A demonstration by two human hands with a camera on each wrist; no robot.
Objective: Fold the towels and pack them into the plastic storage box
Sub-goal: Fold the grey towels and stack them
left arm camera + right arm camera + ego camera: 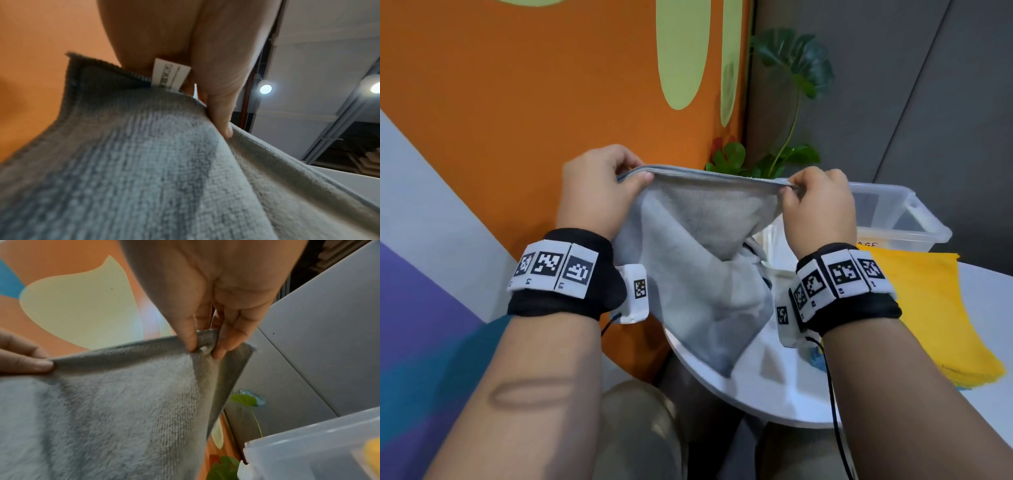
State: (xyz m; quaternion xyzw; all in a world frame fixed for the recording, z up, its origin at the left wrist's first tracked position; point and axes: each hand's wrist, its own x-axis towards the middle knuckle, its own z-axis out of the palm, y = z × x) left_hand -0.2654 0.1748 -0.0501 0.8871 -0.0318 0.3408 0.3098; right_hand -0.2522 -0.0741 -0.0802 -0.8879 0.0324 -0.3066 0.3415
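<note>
Grey towel (688,260) held up by its top hem, both hands.
Head: hem pinched by left hand (599,192) and right hand (818,209); plastic storage box (914,222) just beyond the right hand. Left wrist: label (171,73) seen by the thumb. Right wrist: corner pinched, fingers (230,335) curled over it.

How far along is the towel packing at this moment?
Done: nothing clearly; the box looks empty in the head view, though part is hidden. In hand: both the left hand and right hand pinch the grey towel's top edge, unfolded. Left: fold it, pack it, then the yellow towel.
</note>
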